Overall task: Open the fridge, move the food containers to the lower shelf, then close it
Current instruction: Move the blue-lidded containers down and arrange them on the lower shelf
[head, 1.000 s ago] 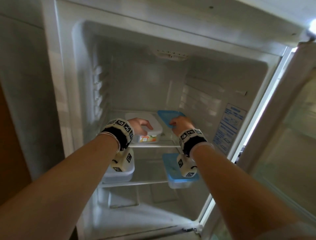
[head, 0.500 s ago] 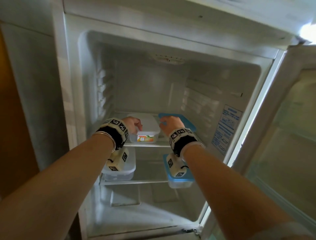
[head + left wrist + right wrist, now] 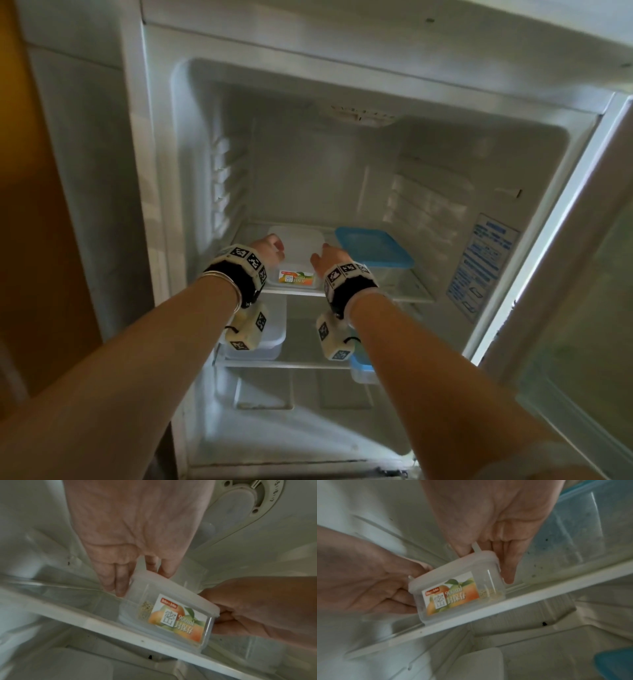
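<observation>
Now both hands, left hand point(image 3: 265, 251) and right hand point(image 3: 327, 260), clasp the white-lidded container point(image 3: 298, 255) on the upper shelf point(image 3: 407, 298); next, lift and lower it

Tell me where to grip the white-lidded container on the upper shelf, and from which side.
Grip the white-lidded container by its two short end walls, one hand per side, coming in from the front. Its labelled long face looks outward, and the blue-lidded container beside it leaves a gap for fingers. Left hand and right hand already flank it.

left grip point(image 3: 269, 248): fingers curled, holding | right grip point(image 3: 327, 258): fingers curled, holding | both arms extended forward
</observation>
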Demonstrator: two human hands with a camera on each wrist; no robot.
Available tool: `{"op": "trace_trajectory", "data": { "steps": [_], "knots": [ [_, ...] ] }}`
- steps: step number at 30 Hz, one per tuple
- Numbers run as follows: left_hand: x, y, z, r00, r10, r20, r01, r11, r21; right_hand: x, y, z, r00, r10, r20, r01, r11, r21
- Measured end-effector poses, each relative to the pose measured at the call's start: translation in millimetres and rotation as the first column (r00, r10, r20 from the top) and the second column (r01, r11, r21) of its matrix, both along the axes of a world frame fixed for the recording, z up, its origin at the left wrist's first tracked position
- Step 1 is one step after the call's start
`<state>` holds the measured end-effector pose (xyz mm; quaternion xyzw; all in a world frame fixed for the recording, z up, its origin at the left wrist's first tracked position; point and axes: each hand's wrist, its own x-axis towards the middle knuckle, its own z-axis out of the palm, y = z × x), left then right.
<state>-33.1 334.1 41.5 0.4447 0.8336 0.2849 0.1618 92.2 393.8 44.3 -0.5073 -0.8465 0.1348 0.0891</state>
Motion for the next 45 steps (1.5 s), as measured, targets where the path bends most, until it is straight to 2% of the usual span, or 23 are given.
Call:
{"op": "trace_trajectory", "data": {
  "steps": [7,16,22,25,33,38,45],
  "knots": [
    [10.4,-8.9,3.0,0.983,0.103,0.154,-0.121,0.986,0.110,4.7,-6.1,7.5,0.993,-0.011,-0.115,0.007,0.999,-0.039],
    [35.2,-52.5,13.1,0.984,0.160,0.082,-0.169,0.980,0.108,25.0,-28.1,13.2,0.961,0.020,-0.277,-0.021,1.000,-0.001],
    [48.3,-88.2,9.4,0.977,0.210,-0.032,-0.205,0.972,0.117,39.4,-58.1,2.8,0.949,0.064,-0.309,-0.049,0.997,0.057],
    [54.4,-106.0,6.2,0.979,0.204,-0.017,-0.200,0.971,0.132,46.5,-76.0,-1.1,0.949,0.076,-0.306,-0.074,0.997,0.019],
    [68.4,-161.4,-15.8,0.984,0.174,0.028,-0.177,0.966,0.189,64.8,-138.9,-25.0,0.917,0.011,-0.398,-0.007,1.000,0.011],
    [70.1,-190.5,-25.0,0.992,0.121,0.046,-0.127,0.977,0.168,74.7,-171.9,-33.2,0.935,-0.008,-0.353,0.013,1.000,0.013],
    [80.6,-207.6,-48.8,0.991,0.089,0.100,-0.101,0.988,0.115,82.6,-185.3,-58.8,0.963,-0.063,-0.262,0.057,0.998,-0.029]
  ]
}}
